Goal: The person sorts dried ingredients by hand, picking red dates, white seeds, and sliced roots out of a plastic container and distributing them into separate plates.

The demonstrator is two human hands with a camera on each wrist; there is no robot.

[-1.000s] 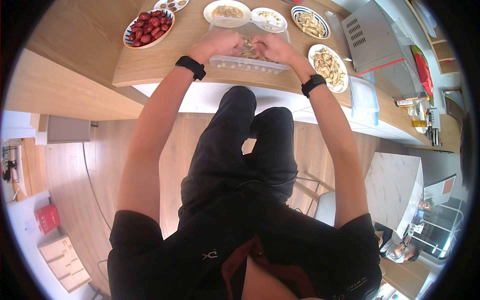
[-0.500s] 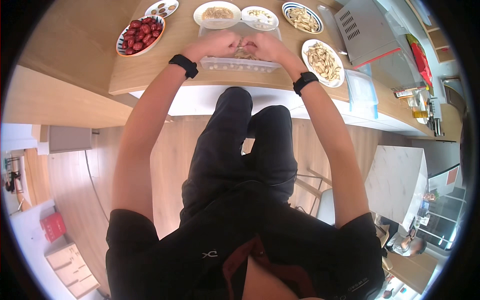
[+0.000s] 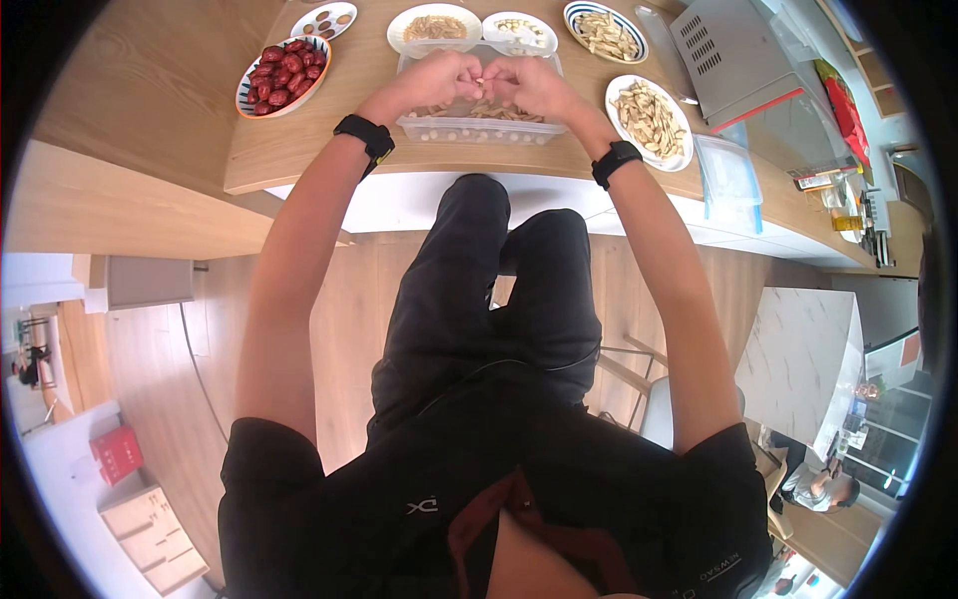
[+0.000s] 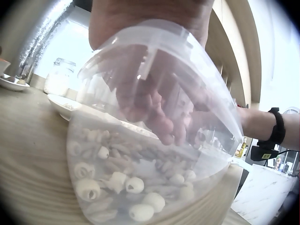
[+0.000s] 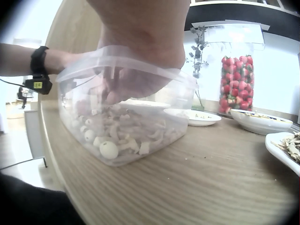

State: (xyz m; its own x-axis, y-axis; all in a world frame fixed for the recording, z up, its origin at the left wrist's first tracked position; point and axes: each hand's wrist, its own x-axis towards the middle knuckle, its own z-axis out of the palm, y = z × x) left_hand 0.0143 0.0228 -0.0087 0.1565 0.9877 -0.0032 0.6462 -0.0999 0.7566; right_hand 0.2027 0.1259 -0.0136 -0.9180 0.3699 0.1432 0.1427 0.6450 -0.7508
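Observation:
Both hands meet over a clear plastic container (image 3: 469, 134), fingertips nearly touching. My left hand (image 3: 436, 82) and my right hand (image 3: 532, 84) pinch a small pale piece (image 3: 480, 82) between them; its kind is too small to tell. Inside the container lie round cream-coloured pieces with holes, like lotus seeds (image 4: 135, 184), mixed with thin pale slices (image 3: 499, 110). Through the cloudy wall in the left wrist view, the curled fingers (image 4: 161, 124) show blurred above the contents.
Behind the container stand a plate of thin shreds (image 3: 436, 28) and a plate of pale pieces (image 3: 521, 35). Two plates of dried slices (image 3: 649, 122) are on the right, beside a plastic bag (image 3: 728, 180). A bowl of red dates (image 3: 283, 78) sits left.
The hands were apart and lower in the container, then came together. Now they are raised slightly, and the small pale piece shows between their fingertips.

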